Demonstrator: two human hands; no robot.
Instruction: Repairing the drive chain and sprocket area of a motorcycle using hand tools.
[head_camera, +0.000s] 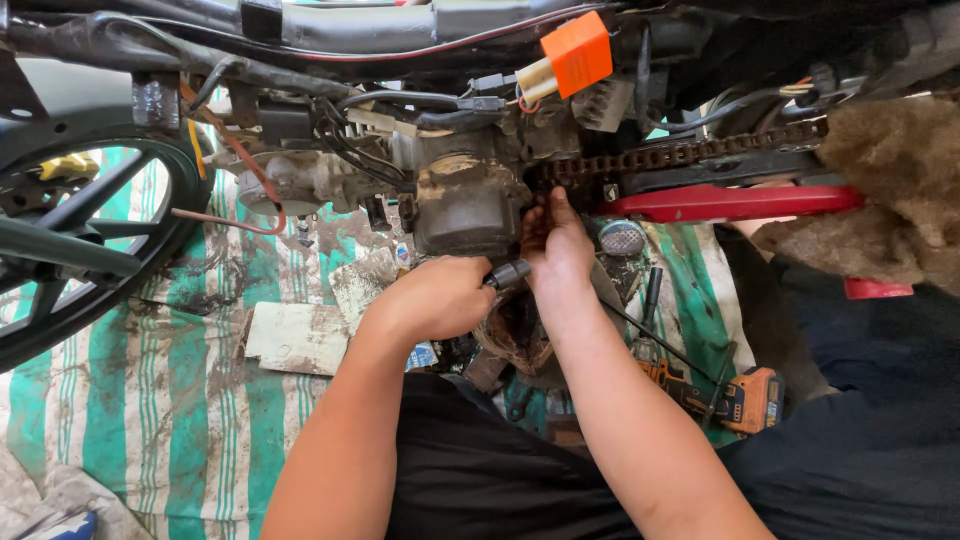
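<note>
- Green-striped, oil-stained floor mat under a stripped motorcycle engine.
- Left hand fisted around a black tool handle just below the engine.
- Right hand, fingers pressed at the drive chain end.
- Best kept square, chain steadied.

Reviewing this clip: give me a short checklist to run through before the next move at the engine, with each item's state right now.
1. Left hand has a firm grip on the tool handle: ok, fist closed around it.
2. Right hand is steady at the engine: ok, fingers pressed on its side by the chain.
3. Tool tip seated on its fastener: cannot tell, hidden behind the hands.
4. Fingers clear of the chain: not ok, fingertips sit right beside it.
5. Drill out of the way: ok, lying on the striped sheet.
</note>
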